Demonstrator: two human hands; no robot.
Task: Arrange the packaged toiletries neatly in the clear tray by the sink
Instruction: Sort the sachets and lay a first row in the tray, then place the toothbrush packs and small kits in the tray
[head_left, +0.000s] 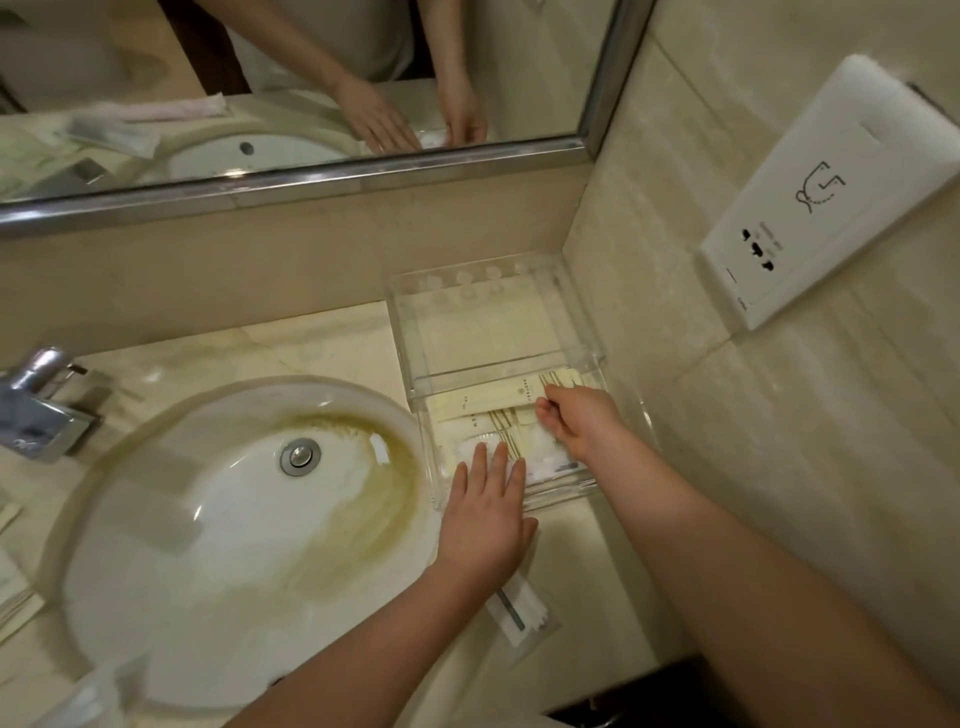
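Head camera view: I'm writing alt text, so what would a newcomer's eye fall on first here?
Most likely the two bare hands in the clear tray in the counter's corner: the left hand lies flat on the pale packets, the right hand pinches one. Next, the round sink to the left, with a yellow-brown stain around its drain. One clear-wrapped packet lies outside the tray, under the left forearm.

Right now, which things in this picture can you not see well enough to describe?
- Print on the cream packets in the clear tray, head view: too small to read.
- Packets under the left hand and right hand: covered by fingers, so their number is unclear.
- Right hand's grip: fingers curl over a packet; whether it is pinched is unclear.
- Wrapped item on the counter: partly under the left forearm.
- Tap: cut by the left edge.
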